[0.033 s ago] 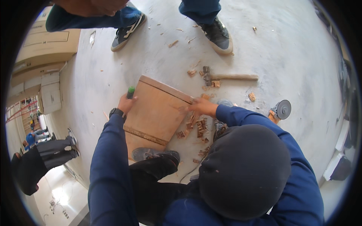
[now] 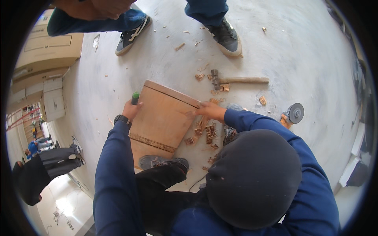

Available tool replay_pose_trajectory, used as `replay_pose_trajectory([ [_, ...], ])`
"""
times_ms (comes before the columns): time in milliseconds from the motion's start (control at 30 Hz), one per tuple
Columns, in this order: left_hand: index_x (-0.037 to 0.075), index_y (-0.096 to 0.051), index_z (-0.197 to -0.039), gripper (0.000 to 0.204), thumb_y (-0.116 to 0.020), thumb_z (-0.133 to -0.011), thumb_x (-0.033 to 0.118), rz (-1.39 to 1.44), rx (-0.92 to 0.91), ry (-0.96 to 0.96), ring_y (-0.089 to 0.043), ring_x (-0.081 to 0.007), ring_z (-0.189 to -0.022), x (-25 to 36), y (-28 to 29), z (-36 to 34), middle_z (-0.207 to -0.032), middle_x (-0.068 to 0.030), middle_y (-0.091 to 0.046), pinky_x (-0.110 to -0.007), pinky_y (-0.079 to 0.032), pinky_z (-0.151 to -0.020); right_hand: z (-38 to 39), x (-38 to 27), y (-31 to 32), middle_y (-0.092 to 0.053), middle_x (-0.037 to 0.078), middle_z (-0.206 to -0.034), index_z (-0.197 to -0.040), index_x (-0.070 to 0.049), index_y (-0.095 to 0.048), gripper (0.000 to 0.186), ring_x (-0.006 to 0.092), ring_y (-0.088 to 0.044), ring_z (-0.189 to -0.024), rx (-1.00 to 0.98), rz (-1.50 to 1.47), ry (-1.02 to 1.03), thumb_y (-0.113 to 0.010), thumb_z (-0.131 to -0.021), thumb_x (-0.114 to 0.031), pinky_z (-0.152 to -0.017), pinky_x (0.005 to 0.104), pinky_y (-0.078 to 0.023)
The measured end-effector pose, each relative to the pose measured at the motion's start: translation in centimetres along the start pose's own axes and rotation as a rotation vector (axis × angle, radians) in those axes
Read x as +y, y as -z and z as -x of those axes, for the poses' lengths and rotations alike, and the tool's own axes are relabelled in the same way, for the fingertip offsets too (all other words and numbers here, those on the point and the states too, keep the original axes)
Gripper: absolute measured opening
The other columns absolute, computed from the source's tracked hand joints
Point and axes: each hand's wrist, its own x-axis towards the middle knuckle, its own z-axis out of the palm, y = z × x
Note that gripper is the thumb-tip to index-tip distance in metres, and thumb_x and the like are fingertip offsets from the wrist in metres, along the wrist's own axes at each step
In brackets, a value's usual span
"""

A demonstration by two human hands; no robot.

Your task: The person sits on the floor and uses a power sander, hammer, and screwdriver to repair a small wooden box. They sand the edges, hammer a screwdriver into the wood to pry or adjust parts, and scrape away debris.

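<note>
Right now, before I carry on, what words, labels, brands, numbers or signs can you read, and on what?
Cardboard boxes: printed marks, too small and blurred to read.
Dark watch by the left hand: any digits too small to read.
Grinder disc: nothing legible.
Wooden panel: no lettering visible.

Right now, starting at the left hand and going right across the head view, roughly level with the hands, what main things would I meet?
Left hand gripping a green-ended tool handle → grooved wooden board → right hand at the board's right edge → lone wood chip → angle grinder.
</note>
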Motion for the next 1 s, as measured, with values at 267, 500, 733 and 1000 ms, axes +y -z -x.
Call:
replay_pose_trajectory([
  [267,0.001,-0.070,-0.107,0.026,-0.077,-0.090,0.019,0.048,0.054,0.092,-0.062,-0.0135,-0.082,-1.9,4.6,-1.0,-0.091,-0.0015,-0.068,-0.034,-0.051,-0.076,-2.0,-4.4,-1.3,-0.040,0.021,-0.160,-0.160,0.002,-0.029,0.097,0.0332,-0.040,-0.147,0.012,-0.038,0.151,-0.075,-0.089,-0.047,-0.114,0.0449,-0.041],
  [500,0.000,-0.071,-0.107,0.031,-0.076,-0.090,0.025,-0.052,0.092,0.048,-0.064,-0.0147,-0.086,-3.0,3.1,-3.0,-0.095,-0.0039,-0.070,-0.033,-0.051,-0.078,-1.9,-0.9,2.2,-0.047,0.026,-0.153,-0.155,0.005,-0.038,0.085,0.0333,-0.052,-0.136,0.245,0.421,0.188,-0.072,-0.092,-0.041,-0.107,0.0398,-0.047],
  [733,-0.001,-0.062,-0.116,0.040,-0.075,-0.091,0.027,-0.122,0.050,-0.020,-0.066,-0.0234,-0.097,-1.5,0.9,-2.7,-0.104,-0.0127,-0.070,-0.038,-0.051,-0.085,-3.9,4.0,2.9,-0.060,0.024,-0.139,-0.151,0.006,-0.041,0.080,0.0341,-0.062,-0.123,0.315,0.475,0.139,-0.074,-0.091,-0.035,-0.104,0.0388,-0.049],
  [1000,-0.001,-0.060,-0.107,0.035,-0.073,-0.092,0.028,-0.371,0.235,-0.212,-0.066,-0.0438,-0.096,2.0,-1.3,3.7,-0.101,-0.0277,-0.068,-0.049,-0.051,-0.083,-2.0,3.2,-0.7,-0.066,0.021,-0.127,-0.153,0.005,-0.037,0.081,0.0326,-0.065,-0.113,0.139,0.369,0.213,-0.073,-0.093,-0.036,-0.096,0.0393,-0.052],
])
